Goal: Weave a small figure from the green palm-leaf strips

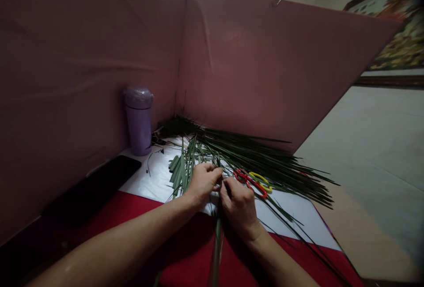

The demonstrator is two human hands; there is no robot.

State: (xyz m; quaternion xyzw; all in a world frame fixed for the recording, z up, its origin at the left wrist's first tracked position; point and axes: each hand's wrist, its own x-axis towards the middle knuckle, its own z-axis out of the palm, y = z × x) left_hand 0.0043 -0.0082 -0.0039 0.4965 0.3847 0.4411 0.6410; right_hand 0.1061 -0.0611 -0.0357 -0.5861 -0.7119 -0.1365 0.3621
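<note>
My left hand (203, 182) and my right hand (240, 203) meet at the middle of the table, fingertips nearly touching. Both pinch a long green leaf strip (216, 247), which trails down toward me over the red cloth. The exact spot they grip is partly hidden by the fingers. Left of my left hand lie short folded leaf pieces (177, 172). Scissors with red handles (258, 189) rest just beyond my right hand, with a yellow handle loop (265, 180) beside them. Behind them spreads a bundle of long green leaves (265, 156).
A purple tumbler (139, 123) stands at the back left. Nearer me is a dark flat object (112, 176), perhaps a phone. White sheeting (298, 216) covers part of the red cloth (185, 251). Pink panels (251, 66) close off the left and back.
</note>
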